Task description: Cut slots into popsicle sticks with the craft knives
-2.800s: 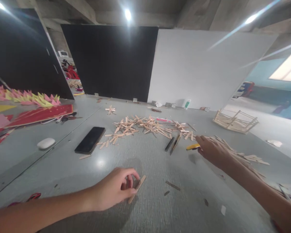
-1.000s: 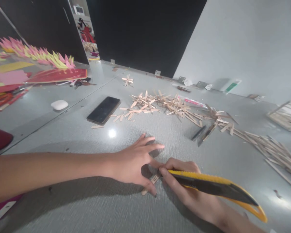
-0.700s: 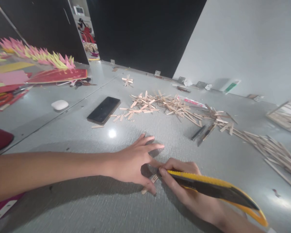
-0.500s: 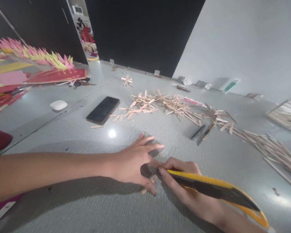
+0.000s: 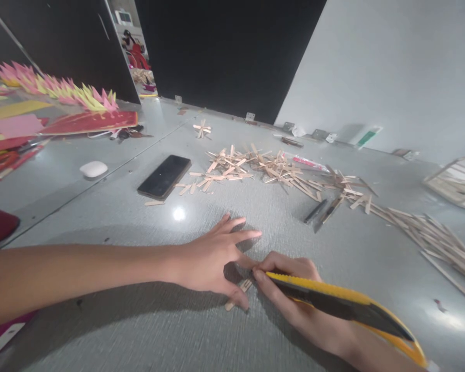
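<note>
My left hand (image 5: pixel 213 261) lies over the table with its fingers spread, its thumb and index finger pressing a small flat wooden stick (image 5: pixel 246 284) down on the surface. Part of the stick is hidden under the thumb. Dark marks show on its face. In my right hand (image 5: pixel 298 294) is a yellow and black utility knife (image 5: pixel 341 297), gripped like a pen near its front end. The knife's tip is covered by my fingers and meets the area beside my left index fingertip and the stick.
Beyond my hands lies a heap of short wooden pieces (image 5: pixel 271 165), with long sticks (image 5: pixel 430 235) to the right. A phone (image 5: pixel 165 176), a white case (image 5: pixel 93 169), dark blade-like pieces (image 5: pixel 327 212) and a red board (image 5: pixel 93 122) with pink and yellow paper spikes are also on the table.
Almost nothing differs. Both hands keep their places, and the knife's rear end has shifted very slightly left.
</note>
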The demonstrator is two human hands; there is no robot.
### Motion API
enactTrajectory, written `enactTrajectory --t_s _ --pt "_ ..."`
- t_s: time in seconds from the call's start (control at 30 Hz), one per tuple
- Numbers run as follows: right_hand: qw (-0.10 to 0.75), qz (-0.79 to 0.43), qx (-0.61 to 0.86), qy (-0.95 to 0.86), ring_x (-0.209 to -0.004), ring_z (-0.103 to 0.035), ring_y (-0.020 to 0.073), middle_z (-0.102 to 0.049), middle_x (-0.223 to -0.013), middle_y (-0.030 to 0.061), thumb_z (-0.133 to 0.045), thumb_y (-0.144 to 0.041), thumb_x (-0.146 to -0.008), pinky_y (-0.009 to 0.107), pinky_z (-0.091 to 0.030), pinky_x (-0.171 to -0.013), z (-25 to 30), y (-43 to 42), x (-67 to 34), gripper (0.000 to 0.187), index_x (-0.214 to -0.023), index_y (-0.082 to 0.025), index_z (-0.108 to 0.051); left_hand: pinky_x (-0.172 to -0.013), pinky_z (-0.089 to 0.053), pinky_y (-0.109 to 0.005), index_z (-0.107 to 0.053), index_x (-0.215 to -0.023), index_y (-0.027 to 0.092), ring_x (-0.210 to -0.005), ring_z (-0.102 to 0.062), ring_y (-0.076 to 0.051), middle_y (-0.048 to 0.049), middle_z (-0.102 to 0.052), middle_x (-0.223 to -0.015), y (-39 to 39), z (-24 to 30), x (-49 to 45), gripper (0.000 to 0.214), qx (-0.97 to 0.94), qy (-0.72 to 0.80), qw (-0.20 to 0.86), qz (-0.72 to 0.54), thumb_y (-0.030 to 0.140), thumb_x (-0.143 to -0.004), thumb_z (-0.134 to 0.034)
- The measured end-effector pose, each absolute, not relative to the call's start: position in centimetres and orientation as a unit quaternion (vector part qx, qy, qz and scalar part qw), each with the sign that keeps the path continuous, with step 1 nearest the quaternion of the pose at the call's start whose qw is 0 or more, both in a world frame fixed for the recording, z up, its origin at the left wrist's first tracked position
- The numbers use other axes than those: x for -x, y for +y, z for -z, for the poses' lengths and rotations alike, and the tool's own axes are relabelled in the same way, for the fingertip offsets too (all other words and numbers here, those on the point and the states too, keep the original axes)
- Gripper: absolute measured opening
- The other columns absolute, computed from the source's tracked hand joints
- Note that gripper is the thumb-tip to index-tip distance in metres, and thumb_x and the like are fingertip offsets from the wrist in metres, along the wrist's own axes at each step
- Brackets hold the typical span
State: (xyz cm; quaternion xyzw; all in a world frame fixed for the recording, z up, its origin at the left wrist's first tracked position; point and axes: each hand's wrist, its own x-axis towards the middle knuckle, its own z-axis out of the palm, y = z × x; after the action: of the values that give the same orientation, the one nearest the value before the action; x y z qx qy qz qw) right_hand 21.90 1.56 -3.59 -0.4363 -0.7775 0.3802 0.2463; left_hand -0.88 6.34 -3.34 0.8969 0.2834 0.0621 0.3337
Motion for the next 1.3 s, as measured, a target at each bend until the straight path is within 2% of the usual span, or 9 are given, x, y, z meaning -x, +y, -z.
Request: enactTrajectory --t_s 0.33,0.6,0.8,0.97,1.3 --pt "0.246 -0.374 0.428 -0.785 -0.051 -0.045 0.0103 -0.050 -0.058 -0.0053 -0.053 -0.044 -0.103 0.027 -0.034 -0.051 3.8 1.6 -22.0 0.036 -0.074 -0.022 -0.060 -0.119 -0.001 -0.077 -0.068 -0.134 0.044 -0.157 -0.005 -0.049 -0.0055 -0.028 -0.171 6.4 3.6 1.0 0.066 -0.894 0.275 0.344 -0.082 0.072 -0.075 -0.078" --pt "0.228 -0.342 0.445 -0.796 -0.062 -0.056 0.0160 -0.058 -0.066 -0.0034 -0.046 -0.044 -0.106 0.035 -0.046 -0.067 3.6 1.3 -22.0 0.037 -0.075 -0.025 -0.054 -0.119 0.000 -0.077 -0.073 -0.128 0.038 -0.157 -0.003 -0.048 -0.0059 -0.026 -0.171 6.4 3.8 0.9 0.063 -0.888 0.272 0.359 -0.092 0.072 -0.075 -0.078" --pt "0.218 -0.357 0.408 -0.811 -0.049 -0.043 0.0110 -0.041 -0.059 -0.0069 -0.044 -0.042 -0.107 0.030 -0.035 -0.052 3.6 1.5 -21.7 0.038 -0.074 -0.024 -0.046 -0.119 -0.007 -0.076 -0.073 -0.127 0.041 -0.157 0.003 -0.048 -0.0048 -0.021 -0.173 6.2 3.5 0.6 0.058 -0.894 0.294 0.332 -0.068 0.070 -0.077 -0.079" --pt "0.232 -0.346 0.407 -0.813 -0.051 -0.043 0.0106 -0.041 -0.059 -0.0072 -0.043 -0.041 -0.108 0.032 -0.034 -0.056 4.1 1.6 -21.6 0.041 -0.071 -0.024 -0.041 -0.120 -0.010 -0.074 -0.078 -0.117 0.036 -0.156 0.005 -0.048 -0.0066 -0.020 -0.173 5.9 3.3 0.6 0.053 -0.885 0.317 0.336 -0.060 0.069 -0.076 -0.080" --pt "0.244 -0.334 0.395 -0.820 -0.050 -0.042 0.0100 -0.042 -0.060 -0.0080 -0.041 -0.041 -0.108 0.034 -0.034 -0.060 4.9 1.6 -21.9 0.041 -0.071 -0.024 -0.042 -0.121 -0.011 -0.073 -0.080 -0.112 0.037 -0.156 0.010 -0.048 -0.0011 -0.019 -0.173 5.7 2.6 0.3 0.042 -0.869 0.339 0.357 -0.046 0.058 -0.076 -0.086"
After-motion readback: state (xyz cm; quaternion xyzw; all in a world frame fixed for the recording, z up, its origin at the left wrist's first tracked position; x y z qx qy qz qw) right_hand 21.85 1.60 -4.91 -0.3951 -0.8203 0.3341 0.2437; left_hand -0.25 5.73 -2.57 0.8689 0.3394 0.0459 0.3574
